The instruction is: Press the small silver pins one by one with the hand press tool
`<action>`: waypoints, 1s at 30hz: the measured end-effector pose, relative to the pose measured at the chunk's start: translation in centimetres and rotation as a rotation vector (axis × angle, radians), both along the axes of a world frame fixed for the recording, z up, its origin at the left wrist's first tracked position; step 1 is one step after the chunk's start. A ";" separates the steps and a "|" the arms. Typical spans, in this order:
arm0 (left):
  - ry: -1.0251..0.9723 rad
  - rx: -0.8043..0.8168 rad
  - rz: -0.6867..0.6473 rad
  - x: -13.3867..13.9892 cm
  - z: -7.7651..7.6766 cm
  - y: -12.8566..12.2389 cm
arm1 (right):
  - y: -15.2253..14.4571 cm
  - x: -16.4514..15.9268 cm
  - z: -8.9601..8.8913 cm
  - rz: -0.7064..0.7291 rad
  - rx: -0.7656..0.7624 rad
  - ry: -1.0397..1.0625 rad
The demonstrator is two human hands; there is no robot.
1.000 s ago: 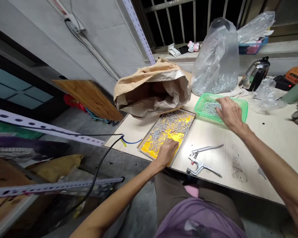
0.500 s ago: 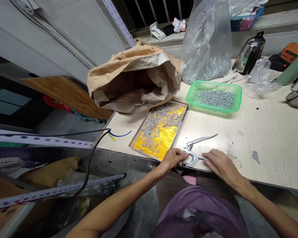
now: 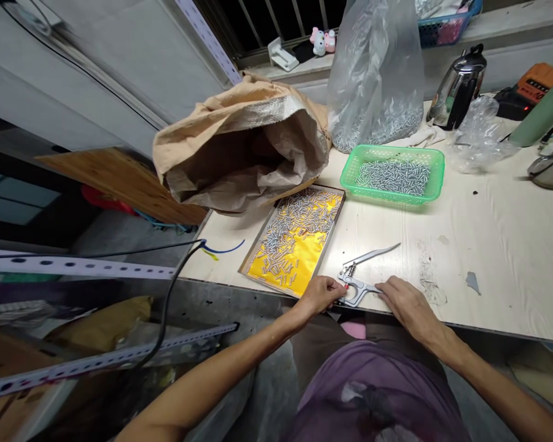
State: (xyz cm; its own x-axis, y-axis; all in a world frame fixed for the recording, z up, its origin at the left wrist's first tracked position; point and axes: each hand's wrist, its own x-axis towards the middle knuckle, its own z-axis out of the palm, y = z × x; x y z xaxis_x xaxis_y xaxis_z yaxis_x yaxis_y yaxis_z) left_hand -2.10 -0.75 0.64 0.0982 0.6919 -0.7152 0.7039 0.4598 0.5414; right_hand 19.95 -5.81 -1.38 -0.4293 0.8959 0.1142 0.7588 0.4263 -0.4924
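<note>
Lying between left fingers, right fingers: pliers.

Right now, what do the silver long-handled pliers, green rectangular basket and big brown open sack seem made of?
Silver long-handled pliers: probably metal, given the smooth grey sheen.
Green rectangular basket: likely plastic, glossy with perforated sides.
Big brown open sack: dull, creased and paper-like; the shiny pale band along its mouth may be plastic.

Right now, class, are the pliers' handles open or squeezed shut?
Open: the pliers show a wide gap between their two handles.
</note>
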 end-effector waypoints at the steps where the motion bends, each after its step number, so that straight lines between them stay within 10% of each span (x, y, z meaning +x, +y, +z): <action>1: 0.005 -0.007 -0.011 0.0 0.1 0.0 | 0.0 0.0 0.0 0.001 0.015 0.001; 30: -0.009 -0.143 -0.104 -0.5 -0.1 1.1 | 5.0 0.7 1.0 0.082 0.023 -0.268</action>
